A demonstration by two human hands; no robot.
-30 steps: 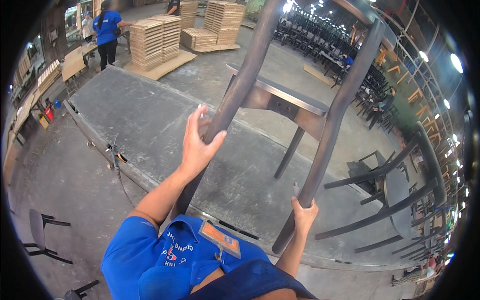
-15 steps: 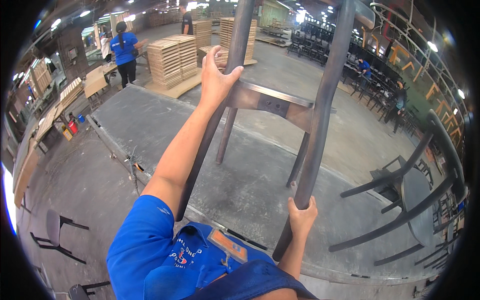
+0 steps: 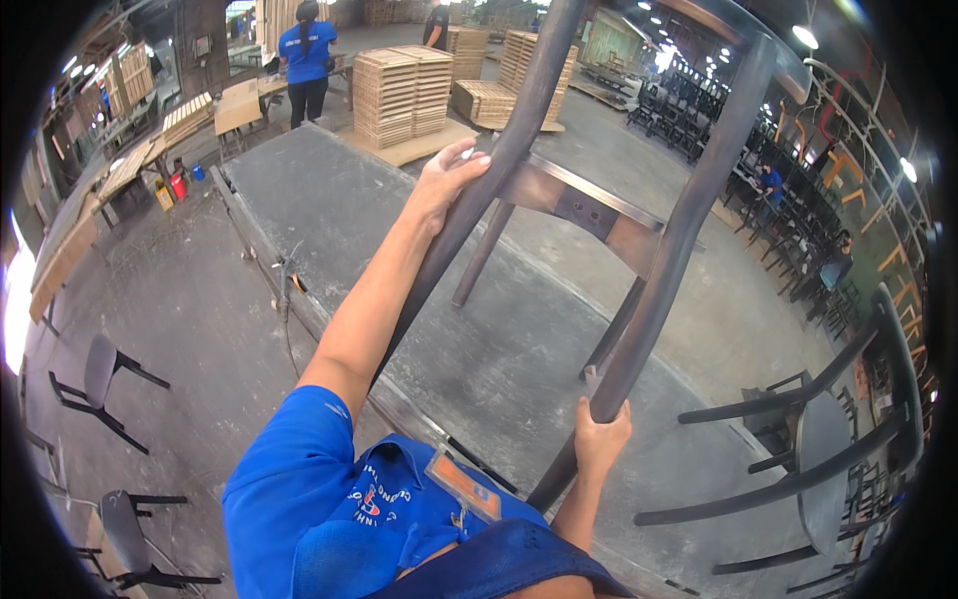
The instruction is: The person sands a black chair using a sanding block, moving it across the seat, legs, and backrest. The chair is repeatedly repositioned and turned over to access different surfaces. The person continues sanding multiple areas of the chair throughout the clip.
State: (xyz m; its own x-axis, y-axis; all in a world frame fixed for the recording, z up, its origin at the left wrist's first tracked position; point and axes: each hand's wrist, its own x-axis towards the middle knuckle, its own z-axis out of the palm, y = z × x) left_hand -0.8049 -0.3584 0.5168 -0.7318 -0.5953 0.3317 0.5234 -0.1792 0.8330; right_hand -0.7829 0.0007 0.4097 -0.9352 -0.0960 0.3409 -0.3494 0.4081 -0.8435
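Note:
A dark wooden chair frame (image 3: 689, 205) stands tilted in front of me, with a crossrail (image 3: 584, 210) joining its two long curved posts. My left hand (image 3: 451, 180) rests against the left post, thumb and fingers stretched out rather than wrapped round it. Lower down, my right hand (image 3: 602, 434) is closed around the right post, near its bottom end. A small pale bit shows above its fingers, too small to name. Two thinner legs of the frame reach down behind the posts to the grey work surface (image 3: 329, 190).
Another dark chair (image 3: 828, 459) lies tipped at right, legs pointing towards me. Chairs (image 3: 100, 369) stand on the floor at left. Stacked wooden panels (image 3: 402, 95), a person in blue (image 3: 307, 62) and rows of dark chairs are farther back. A cable (image 3: 284, 290) hangs by the surface's edge.
The chair frame has shifted right and leans more. My left hand has moved with its post, and its fingers are less spread. The right hand keeps its grip; the view has turned left.

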